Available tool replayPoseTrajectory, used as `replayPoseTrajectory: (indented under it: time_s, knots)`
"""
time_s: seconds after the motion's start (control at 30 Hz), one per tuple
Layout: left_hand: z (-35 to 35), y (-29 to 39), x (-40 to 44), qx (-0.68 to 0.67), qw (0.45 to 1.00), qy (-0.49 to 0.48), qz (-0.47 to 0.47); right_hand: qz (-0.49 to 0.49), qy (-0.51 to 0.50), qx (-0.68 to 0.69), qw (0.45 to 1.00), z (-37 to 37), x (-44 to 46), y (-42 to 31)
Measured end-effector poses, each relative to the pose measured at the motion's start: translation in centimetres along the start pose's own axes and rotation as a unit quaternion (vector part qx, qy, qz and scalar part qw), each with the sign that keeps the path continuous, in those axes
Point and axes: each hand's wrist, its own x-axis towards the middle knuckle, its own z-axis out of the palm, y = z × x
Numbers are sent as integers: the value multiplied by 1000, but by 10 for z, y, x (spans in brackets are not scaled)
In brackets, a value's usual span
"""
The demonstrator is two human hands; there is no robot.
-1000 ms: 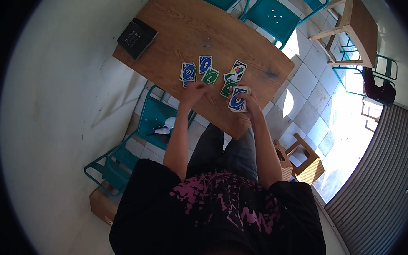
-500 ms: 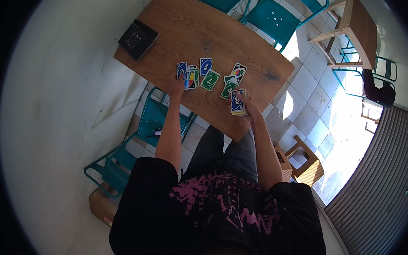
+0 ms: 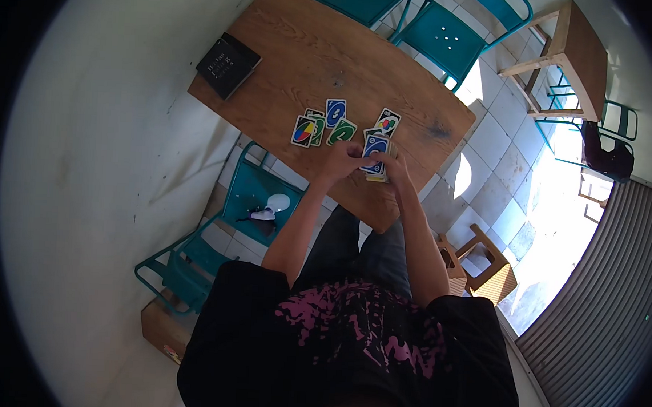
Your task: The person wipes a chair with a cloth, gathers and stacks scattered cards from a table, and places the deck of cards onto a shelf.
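My right hand (image 3: 396, 170) is closed round a deck of cards with a blue card (image 3: 375, 146) on top. The fingers of my left hand (image 3: 346, 161) pinch the lower left edge of that blue card. On the wooden table (image 3: 289, 56) a wild card (image 3: 304, 131) overlaps green cards at the left. Beside them lie another blue card (image 3: 335, 112) and a green card (image 3: 341, 133). A second wild card (image 3: 387, 122) lies just beyond the deck, partly over other cards that the deck hides.
A black book (image 3: 227, 66) rests at the table's left end. Teal chairs stand beyond the table (image 3: 442, 38) and at its near left side (image 3: 250, 193), the latter with a white object (image 3: 264, 214) on its seat. Wooden stools (image 3: 487, 265) are at the right.
My left hand has moved right from the left card group to the deck. The blue card it held at the left is gone from there, and the wild card there is now uncovered.
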Motion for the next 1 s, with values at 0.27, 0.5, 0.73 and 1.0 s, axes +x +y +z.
replayPoseTrajectory:
  time_s: [0.27,0.5,0.73,1.0]
  knots:
    - [-47,-19,73,265,901,340,53,4,-18,144,989,-11,-24,-28]
    - [-57,-17,90,356,842,391,102,-3,-33,234,972,-18,-25,-22]
    - [-34,22,46,-39,925,353,132,-4,38,201,979,-11,-19,-23]
    - [29,-35,17,-25,986,140,90,-25,17,94,995,-4,-11,-17]
